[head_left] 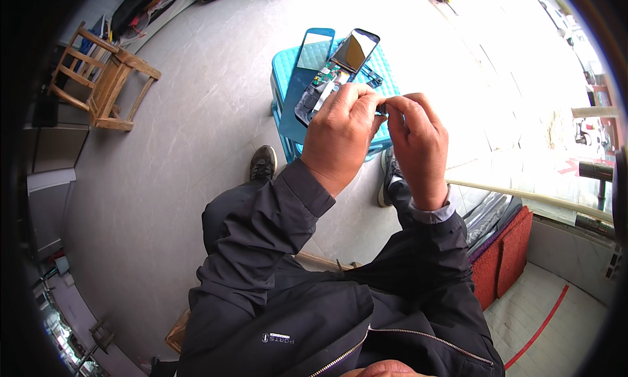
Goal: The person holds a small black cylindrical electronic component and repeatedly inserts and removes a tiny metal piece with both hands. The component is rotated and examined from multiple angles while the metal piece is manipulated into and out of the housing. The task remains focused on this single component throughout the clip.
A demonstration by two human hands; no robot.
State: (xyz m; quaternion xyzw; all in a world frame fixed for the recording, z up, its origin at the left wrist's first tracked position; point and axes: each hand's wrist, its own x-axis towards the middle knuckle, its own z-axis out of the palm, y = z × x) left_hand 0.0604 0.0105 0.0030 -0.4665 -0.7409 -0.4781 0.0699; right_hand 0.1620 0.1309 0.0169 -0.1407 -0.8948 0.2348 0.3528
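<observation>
My left hand [340, 132] and my right hand [420, 138] meet above a turquoise stool [389, 81], fingers pinched together. Between their fingertips is a small dark part [382, 107], mostly covered by the fingers, its kind unclear. Just beyond my left hand, an opened mobile phone [325, 78] lies tilted on the stool, its circuit board bare. The phone's dark-framed screen piece [360, 49] is at its far end. A flat blue panel [302, 83] lies to the left, partly beneath the phone. Another small dark component [373, 78] rests right of the phone.
My shoes [263, 162] stand on either side of the stool. On the far left is a small wooden chair [108, 83]. Red mats [500, 259] lean at the right, near a long pale rod [536, 198]. Grey tiled floor [176, 135] surrounds the stool.
</observation>
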